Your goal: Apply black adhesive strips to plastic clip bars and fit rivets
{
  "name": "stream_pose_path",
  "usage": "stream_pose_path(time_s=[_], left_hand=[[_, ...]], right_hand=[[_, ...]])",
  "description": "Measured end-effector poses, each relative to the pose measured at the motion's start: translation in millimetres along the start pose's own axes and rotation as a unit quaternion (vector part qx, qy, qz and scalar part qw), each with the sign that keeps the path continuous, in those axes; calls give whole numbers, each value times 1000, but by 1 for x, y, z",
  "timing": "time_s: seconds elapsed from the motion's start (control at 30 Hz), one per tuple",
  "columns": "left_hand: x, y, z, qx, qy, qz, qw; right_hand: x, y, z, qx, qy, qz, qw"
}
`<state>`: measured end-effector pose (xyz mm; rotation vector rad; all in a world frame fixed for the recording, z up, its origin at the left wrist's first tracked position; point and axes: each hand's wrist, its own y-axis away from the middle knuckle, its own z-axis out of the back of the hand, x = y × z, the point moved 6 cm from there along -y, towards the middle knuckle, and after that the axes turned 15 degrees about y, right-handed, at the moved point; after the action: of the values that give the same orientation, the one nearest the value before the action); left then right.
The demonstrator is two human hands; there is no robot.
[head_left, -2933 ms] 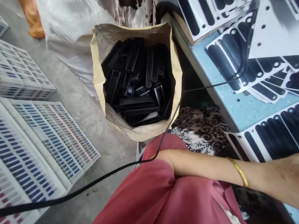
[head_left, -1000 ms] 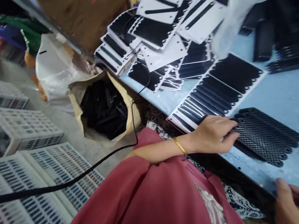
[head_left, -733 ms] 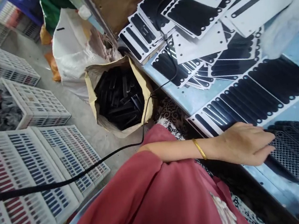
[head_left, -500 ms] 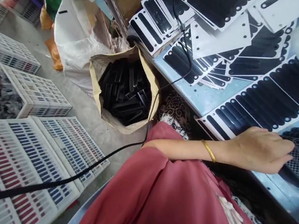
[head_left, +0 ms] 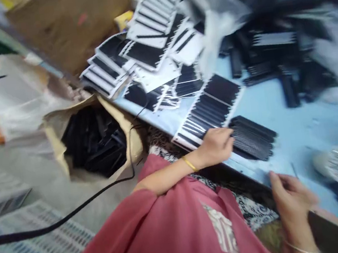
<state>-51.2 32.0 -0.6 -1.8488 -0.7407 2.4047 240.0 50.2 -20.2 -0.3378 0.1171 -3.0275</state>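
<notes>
My left hand lies flat with fingers stretched onto the near end of a row of black mesh strips on the light blue table. Just behind it sits a white sheet of black strips. My right hand hovers at the table's front edge, fingers loosely curled, with nothing visible in it. The view is blurred by head motion.
A pile of white sheets with black strips covers the table's far left. Loose black parts lie at the back right. A brown bag of black pieces stands on the floor. A black cable crosses my red lap.
The view has swung right and away from the floor crates, bringing the table and my right hand into sight. My left hand stays on the mesh strips.
</notes>
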Motion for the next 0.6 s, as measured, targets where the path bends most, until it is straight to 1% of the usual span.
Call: stream_pose_path(time_s=[0.03,0.1,0.17,0.23,0.27,0.33,0.4,0.47,0.6], left_hand=[[1,0,3,-13,17,1,1000],[5,-3,10,-40,51,25,998],[11,-6,16,-46,89,72,992],[15,-10,22,-54,121,111,985],[16,-12,25,-55,137,124,981],[19,-17,30,-56,167,141,974],[23,-23,31,-52,190,154,968],[28,-28,27,-35,202,163,965],[32,-38,9,15,219,162,962]], right_hand=[[2,-1,5,-21,-16,-25,999],[12,-3,15,-56,-77,-54,994],[27,-6,27,-105,-132,-42,985],[44,-12,35,-148,-149,-1,978],[49,-17,37,-167,-161,5,973],[53,-30,35,-197,-221,-12,955],[51,-46,24,-214,-311,-51,925],[51,-64,7,-200,-407,-86,887],[53,-96,-19,-170,-557,-139,801]])
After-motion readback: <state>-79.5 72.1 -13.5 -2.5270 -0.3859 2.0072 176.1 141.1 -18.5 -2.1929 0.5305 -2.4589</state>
